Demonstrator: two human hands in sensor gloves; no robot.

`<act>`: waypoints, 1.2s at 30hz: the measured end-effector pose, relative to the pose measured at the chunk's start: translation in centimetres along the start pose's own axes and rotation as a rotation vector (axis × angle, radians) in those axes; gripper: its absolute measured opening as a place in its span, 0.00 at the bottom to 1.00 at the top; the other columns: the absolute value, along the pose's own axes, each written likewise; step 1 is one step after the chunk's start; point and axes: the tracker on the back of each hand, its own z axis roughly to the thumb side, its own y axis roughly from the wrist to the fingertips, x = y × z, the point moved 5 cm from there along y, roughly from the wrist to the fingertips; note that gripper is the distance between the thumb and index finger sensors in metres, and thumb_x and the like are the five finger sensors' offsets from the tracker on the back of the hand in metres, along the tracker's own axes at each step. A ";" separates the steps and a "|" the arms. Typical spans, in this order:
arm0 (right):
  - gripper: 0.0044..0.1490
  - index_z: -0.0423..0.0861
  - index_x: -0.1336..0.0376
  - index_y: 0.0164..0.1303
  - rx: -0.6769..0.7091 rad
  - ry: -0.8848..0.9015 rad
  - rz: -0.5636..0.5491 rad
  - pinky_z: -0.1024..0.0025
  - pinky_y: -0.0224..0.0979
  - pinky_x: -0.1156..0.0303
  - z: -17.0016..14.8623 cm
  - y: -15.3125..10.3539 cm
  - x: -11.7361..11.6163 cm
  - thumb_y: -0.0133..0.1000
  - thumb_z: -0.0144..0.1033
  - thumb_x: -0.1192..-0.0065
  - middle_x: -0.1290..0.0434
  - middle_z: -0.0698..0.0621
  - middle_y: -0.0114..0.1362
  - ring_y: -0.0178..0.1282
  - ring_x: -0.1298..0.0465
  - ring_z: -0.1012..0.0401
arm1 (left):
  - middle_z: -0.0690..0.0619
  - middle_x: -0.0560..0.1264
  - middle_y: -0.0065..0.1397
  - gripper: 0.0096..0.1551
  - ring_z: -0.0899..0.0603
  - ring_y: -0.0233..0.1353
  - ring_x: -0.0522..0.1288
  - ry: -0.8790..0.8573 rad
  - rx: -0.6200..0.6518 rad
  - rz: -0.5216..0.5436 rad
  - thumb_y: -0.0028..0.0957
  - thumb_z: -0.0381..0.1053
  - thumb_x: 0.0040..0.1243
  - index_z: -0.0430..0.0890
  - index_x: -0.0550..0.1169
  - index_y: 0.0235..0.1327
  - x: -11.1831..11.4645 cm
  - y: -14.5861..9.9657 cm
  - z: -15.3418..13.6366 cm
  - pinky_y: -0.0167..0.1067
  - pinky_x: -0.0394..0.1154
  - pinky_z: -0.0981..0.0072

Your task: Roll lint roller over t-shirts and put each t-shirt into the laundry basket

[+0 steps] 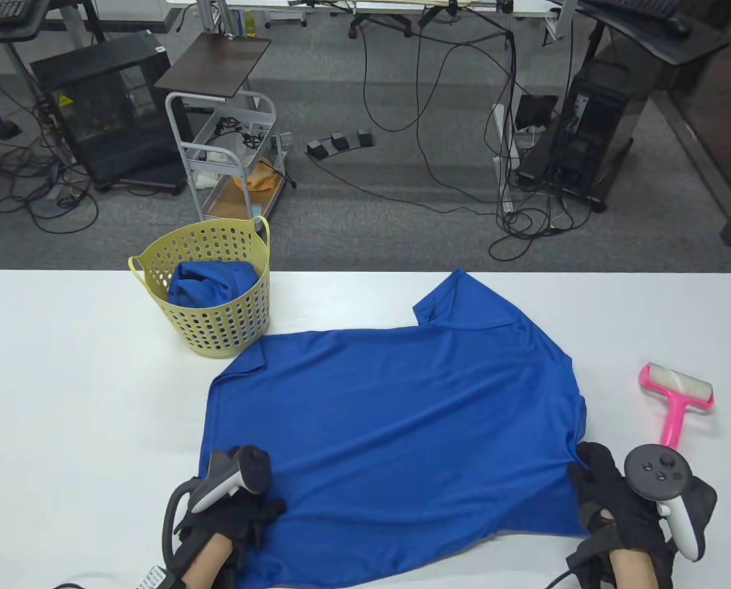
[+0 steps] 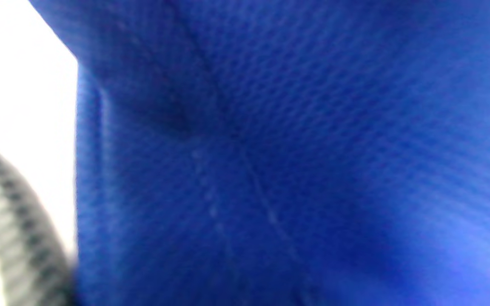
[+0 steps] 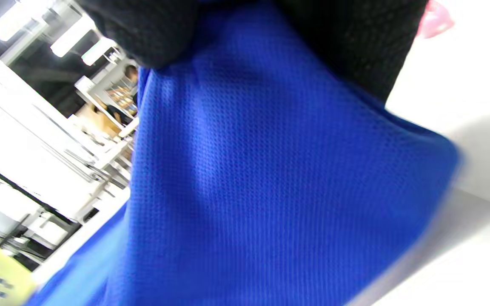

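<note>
blue mesh-knit t-shirt (image 1: 390,423) flat across white table (image 1: 65,380)

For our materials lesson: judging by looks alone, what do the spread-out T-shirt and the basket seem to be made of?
T-shirt: probably a synthetic sports knit, since the wrist views show a fine mesh weave with a slight sheen.
Basket: looks like moulded matte plastic, pale yellow, with even rows of punched holes and a smooth rim.
</note>
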 end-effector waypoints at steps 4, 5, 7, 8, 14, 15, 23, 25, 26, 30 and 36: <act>0.24 0.56 0.44 0.63 0.001 -0.077 0.003 0.83 0.26 0.11 0.3 -0.5 0.8 0.55 0.40 0.49 0.20 0.45 0.61 0.31 0.10 0.65 | 0.49 0.23 0.78 0.51 0.31 0.80 0.25 0.000 0.000 0.001 0.53 0.73 0.36 0.60 0.27 0.74 0.0 0.0 0.0 0.72 0.36 0.27; 0.24 0.54 0.43 0.63 -0.010 -0.092 0.006 0.86 0.22 0.12 0.1 -0.5 1.0 0.55 0.40 0.49 0.19 0.45 0.59 0.27 0.10 0.67 | 0.49 0.23 0.78 0.51 0.31 0.80 0.25 -0.001 0.000 0.001 0.53 0.73 0.36 0.60 0.27 0.74 0.0 0.0 0.0 0.72 0.37 0.27; 0.24 0.51 0.41 0.63 -0.061 -0.111 0.021 0.90 0.16 0.15 -0.4 -0.6 1.4 0.56 0.38 0.45 0.17 0.45 0.55 0.21 0.11 0.69 | 0.49 0.23 0.78 0.51 0.31 0.80 0.25 -0.001 0.000 0.002 0.53 0.73 0.36 0.60 0.27 0.74 0.0 0.0 0.0 0.72 0.37 0.27; 0.23 0.50 0.40 0.63 -0.111 -0.153 0.026 0.89 0.15 0.15 -0.9 -0.4 1.4 0.57 0.38 0.44 0.16 0.45 0.53 0.20 0.12 0.69 | 0.49 0.23 0.78 0.51 0.31 0.80 0.25 -0.001 0.000 0.002 0.52 0.73 0.36 0.60 0.27 0.74 0.0 0.0 0.0 0.72 0.37 0.27; 0.30 0.52 0.41 0.67 -0.340 -0.495 0.072 0.84 0.24 0.17 -5.2 1.5 -1.1 0.55 0.43 0.38 0.18 0.52 0.56 0.28 0.14 0.66 | 0.49 0.23 0.78 0.51 0.31 0.80 0.25 -0.002 0.000 0.000 0.53 0.73 0.36 0.60 0.27 0.74 0.0 0.0 0.0 0.72 0.37 0.27; 0.33 0.52 0.43 0.70 -0.352 -0.522 0.084 0.81 0.29 0.17 -5.6 1.7 -1.6 0.54 0.44 0.37 0.20 0.51 0.60 0.33 0.14 0.63 | 0.49 0.23 0.78 0.51 0.31 0.80 0.25 -0.003 0.000 0.000 0.53 0.73 0.36 0.60 0.27 0.74 0.0 0.0 0.0 0.72 0.37 0.27; 0.40 0.53 0.51 0.76 -0.390 -0.720 -0.012 0.52 0.67 0.28 -3.6 2.0 -1.0 0.55 0.45 0.41 0.44 0.43 0.83 0.72 0.33 0.43 | 0.49 0.23 0.78 0.51 0.31 0.80 0.25 -0.006 0.000 -0.004 0.52 0.73 0.36 0.60 0.27 0.74 0.0 0.1 -0.1 0.72 0.36 0.27; 0.39 0.54 0.50 0.76 -0.249 -0.709 -0.007 0.46 0.70 0.32 -0.9 1.6 -2.1 0.55 0.47 0.41 0.46 0.44 0.84 0.76 0.37 0.39 | 0.49 0.23 0.78 0.51 0.31 0.80 0.24 -0.009 0.000 -0.009 0.53 0.73 0.37 0.60 0.27 0.74 0.0 0.1 -0.1 0.72 0.36 0.27; 0.39 0.55 0.50 0.76 -0.192 -0.706 0.033 0.43 0.71 0.34 -0.1 1.5 -3.1 0.55 0.48 0.41 0.47 0.44 0.85 0.77 0.39 0.39 | 0.50 0.23 0.78 0.51 0.31 0.80 0.24 -0.008 -0.001 -0.010 0.53 0.73 0.36 0.60 0.27 0.74 0.1 0.1 -0.1 0.72 0.36 0.27; 0.46 0.57 0.54 0.78 -0.134 -0.738 0.243 0.37 0.73 0.38 0.2 1.0 -7.8 0.52 0.58 0.42 0.54 0.44 0.87 0.80 0.46 0.36 | 0.49 0.23 0.78 0.51 0.32 0.80 0.24 -0.008 0.000 -0.006 0.52 0.73 0.36 0.60 0.27 0.74 0.1 0.1 -0.1 0.72 0.36 0.27; 0.53 0.66 0.68 0.75 -0.244 -0.781 0.437 0.36 0.71 0.37 -3.6 0.5 -10.4 0.47 0.66 0.48 0.69 0.42 0.86 0.80 0.56 0.34 | 0.50 0.23 0.78 0.51 0.32 0.80 0.25 -0.008 -0.007 -0.008 0.52 0.73 0.36 0.60 0.27 0.74 0.1 0.1 -0.2 0.71 0.37 0.26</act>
